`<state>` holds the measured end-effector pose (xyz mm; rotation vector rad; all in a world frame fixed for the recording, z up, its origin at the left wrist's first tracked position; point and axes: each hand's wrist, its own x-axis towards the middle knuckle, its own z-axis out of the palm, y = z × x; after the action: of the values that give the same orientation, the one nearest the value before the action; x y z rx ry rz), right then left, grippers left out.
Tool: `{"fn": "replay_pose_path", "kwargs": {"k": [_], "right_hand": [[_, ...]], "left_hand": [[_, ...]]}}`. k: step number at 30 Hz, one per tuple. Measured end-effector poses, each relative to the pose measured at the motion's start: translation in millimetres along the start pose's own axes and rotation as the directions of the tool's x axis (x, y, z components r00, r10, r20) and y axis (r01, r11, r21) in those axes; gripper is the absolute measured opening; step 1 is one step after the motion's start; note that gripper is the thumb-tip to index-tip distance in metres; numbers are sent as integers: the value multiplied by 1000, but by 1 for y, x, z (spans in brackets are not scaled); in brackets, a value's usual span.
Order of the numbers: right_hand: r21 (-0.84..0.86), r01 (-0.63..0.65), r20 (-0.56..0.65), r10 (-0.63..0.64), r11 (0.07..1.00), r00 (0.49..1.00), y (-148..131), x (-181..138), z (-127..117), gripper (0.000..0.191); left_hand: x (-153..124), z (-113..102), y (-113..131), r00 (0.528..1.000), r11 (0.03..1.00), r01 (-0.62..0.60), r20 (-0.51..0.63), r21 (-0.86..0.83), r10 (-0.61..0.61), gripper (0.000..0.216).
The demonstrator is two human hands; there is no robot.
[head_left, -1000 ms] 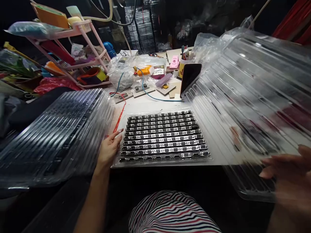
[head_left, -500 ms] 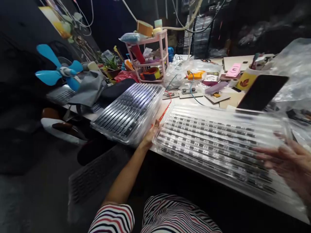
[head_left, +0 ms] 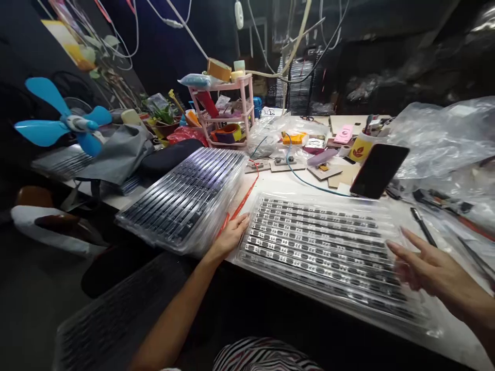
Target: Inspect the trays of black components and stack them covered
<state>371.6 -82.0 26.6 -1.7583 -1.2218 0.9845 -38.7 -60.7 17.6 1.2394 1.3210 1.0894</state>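
1. Tray (head_left: 348, 205), clear plastic, sits right of centre on the counter (head_left: 458, 337), by its near edge.
2. Left hand (head_left: 231, 236): fingertips at the tray's left edge. Can't tell if that grip pinches or just steadies.
3. Right hand (head_left: 435, 268): grip open, fingers parted at the right edge; contact unclear.
4. I'd steady left, square up from the right. Work the rim, not the rows — thin plastic probably flexes.
5. Hold it level; loose connectors (head_left: 309, 242) could slide. Watch the near overhang risk.
6. Materials: glossy see-through plastic, long parallel ribs; connectors silvery with dark ports, in straight rows.
7. Left: tray stack (head_left: 154, 238), glossy, ribbed. Flat red strap (head_left: 244, 198) between — mind snagging. Slab-shaped dark phone (head_left: 379, 171) stands tilted, far right of the tray.
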Motion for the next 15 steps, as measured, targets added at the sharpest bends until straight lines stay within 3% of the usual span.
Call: {"fn": "replay_pose_path", "kwargs": {"k": [2,5,8,13,15], "right_hand": [[-321,101,-85,-135,942,987,-1,1,-4,64],[-656,245,-82,-390,714,917,-1,-1,-3,54],[-774,327,17,-499,542,866,0,-5,10,43],[-903,389,230,-560,182,796,-2,-3,36,52],[-893,415,276,-519,172,809,-5,1,39,52]], "left_hand": [[-4,1,0,998,990,-34,-44,134,40,51],[-8,2,1,989,892,-128,-13,434,148,50],[-10,7,1,981,732,-179,63,657,184,49],[-10,19,-1,977,420,-133,47,898,209,53],[-10,21,0,979,372,-122,51,920,196,54]]}}
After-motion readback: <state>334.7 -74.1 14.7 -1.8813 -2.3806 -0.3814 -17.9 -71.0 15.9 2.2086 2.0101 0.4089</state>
